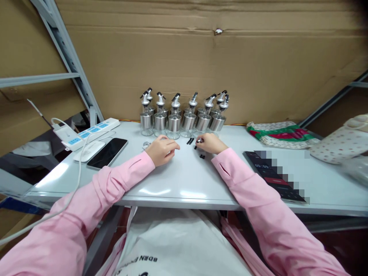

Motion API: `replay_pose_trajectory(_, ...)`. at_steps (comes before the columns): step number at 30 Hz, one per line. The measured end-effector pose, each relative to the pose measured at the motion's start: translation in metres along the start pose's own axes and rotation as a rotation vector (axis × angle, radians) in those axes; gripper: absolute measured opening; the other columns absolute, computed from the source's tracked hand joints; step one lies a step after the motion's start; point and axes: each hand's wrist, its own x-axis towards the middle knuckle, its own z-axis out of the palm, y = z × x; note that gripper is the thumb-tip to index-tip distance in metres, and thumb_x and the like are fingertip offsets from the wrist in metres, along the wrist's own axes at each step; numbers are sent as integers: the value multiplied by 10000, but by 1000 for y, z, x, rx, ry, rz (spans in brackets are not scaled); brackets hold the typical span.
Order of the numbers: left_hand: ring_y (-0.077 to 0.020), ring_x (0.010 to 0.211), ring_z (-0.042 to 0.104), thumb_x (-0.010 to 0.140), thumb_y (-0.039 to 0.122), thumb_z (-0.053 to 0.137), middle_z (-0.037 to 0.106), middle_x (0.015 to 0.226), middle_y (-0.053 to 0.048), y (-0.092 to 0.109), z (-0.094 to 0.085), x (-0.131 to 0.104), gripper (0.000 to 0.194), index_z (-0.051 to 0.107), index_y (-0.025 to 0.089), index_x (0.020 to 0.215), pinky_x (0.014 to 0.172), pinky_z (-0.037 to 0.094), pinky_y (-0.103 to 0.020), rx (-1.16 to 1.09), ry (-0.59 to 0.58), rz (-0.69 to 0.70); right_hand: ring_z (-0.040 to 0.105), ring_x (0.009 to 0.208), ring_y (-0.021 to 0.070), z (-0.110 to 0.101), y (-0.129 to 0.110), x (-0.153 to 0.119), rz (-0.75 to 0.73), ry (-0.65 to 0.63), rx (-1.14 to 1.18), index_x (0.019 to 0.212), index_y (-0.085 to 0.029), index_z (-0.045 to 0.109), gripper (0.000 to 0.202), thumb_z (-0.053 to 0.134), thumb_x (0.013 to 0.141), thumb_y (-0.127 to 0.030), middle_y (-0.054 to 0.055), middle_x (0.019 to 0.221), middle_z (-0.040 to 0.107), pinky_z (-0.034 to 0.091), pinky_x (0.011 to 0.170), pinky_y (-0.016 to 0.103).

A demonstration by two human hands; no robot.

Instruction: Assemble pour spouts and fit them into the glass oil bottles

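My left hand [163,150] hovers low over the white table with its fingers loosely bent and apart, holding nothing. Partly hidden behind its wrist lie small silvery-clear parts [146,145]. My right hand [212,143] is closed in a pinch on a small black-and-silver piece [199,141], whose exact kind is too small to tell. Just left of those fingertips lie thin black strips [190,141]. Short black pieces [202,156] rest below the same hand. Behind both hands stand several glass-and-steel oil bottles [174,122] with black-levered pour spouts.
On the left are a power strip [83,135], a white charger pad [89,151] with its cable and a black phone [108,153]. To the right lie a partly blurred-out phone [273,174], a patterned cloth [283,134] and a dotted bag [342,140]. Cardboard [184,61] walls the back.
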Motion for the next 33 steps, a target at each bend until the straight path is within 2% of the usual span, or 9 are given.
replay_pose_trajectory(3, -142, 792, 604, 799, 116, 366, 671, 900, -36, 10, 4, 1, 246, 577, 159, 917, 815, 346, -301, -24, -31, 60, 627, 868, 226, 3, 1, 1, 104, 71, -3, 958, -176, 672, 268, 514, 765, -274, 111, 922, 692, 416, 726, 269)
replay_pose_trajectory(6, -152, 798, 610, 802, 123, 364, 669, 886, -39, 11, 7, 1, 241, 577, 154, 910, 788, 358, -303, -63, -62, 74, 626, 871, 234, 8, 3, 1, 139, 83, 9, 957, -178, 675, 262, 551, 764, -304, 124, 931, 688, 421, 724, 276)
replay_pose_trajectory(10, -151, 770, 610, 809, 152, 373, 666, 875, -40, 7, 12, -1, 221, 569, 153, 910, 760, 385, -294, -166, -13, -52, 626, 823, 232, 9, 3, 2, 116, 109, 23, 865, -164, 684, 192, 554, 764, -262, 130, 862, 690, 412, 681, 270)
replay_pose_trajectory(14, -122, 670, 582, 820, 283, 444, 636, 776, -22, 10, 13, 1, 169, 548, 161, 872, 653, 410, -241, -383, 84, -327, 607, 697, 187, 0, -12, -2, -43, 223, 162, 856, -152, 652, 159, 548, 765, -230, 81, 743, 676, 393, 628, 244)
replay_pose_trajectory(17, -121, 654, 565, 816, 382, 480, 608, 711, 2, 15, 12, 3, 214, 528, 176, 846, 625, 400, -229, -474, 87, -440, 571, 634, 139, -6, -34, -10, -229, 256, 315, 784, -142, 616, 96, 576, 697, -138, 44, 703, 653, 386, 623, 215)
replay_pose_trajectory(22, -114, 597, 511, 807, 426, 495, 563, 654, 24, 19, 11, 2, 245, 509, 183, 825, 621, 388, -237, -448, 76, -467, 499, 566, 100, -6, -58, -21, -430, 259, 470, 672, -150, 526, 100, 579, 617, -84, -9, 614, 579, 352, 568, 186)
replay_pose_trajectory(28, -100, 551, 487, 792, 427, 518, 543, 618, 32, 21, 11, 1, 247, 517, 181, 788, 573, 370, -220, -432, 93, -453, 449, 549, 89, -1, -58, -21, -520, 276, 476, 631, -151, 512, 96, 527, 621, -57, -18, 588, 528, 323, 554, 181)
replay_pose_trajectory(33, -86, 526, 486, 819, 324, 465, 547, 610, 31, 22, 10, 3, 170, 521, 175, 759, 555, 372, -206, -453, 141, -433, 481, 577, 105, 1, -56, -20, -560, 293, 401, 655, -152, 548, 48, 557, 687, -118, 0, 621, 555, 321, 562, 194)
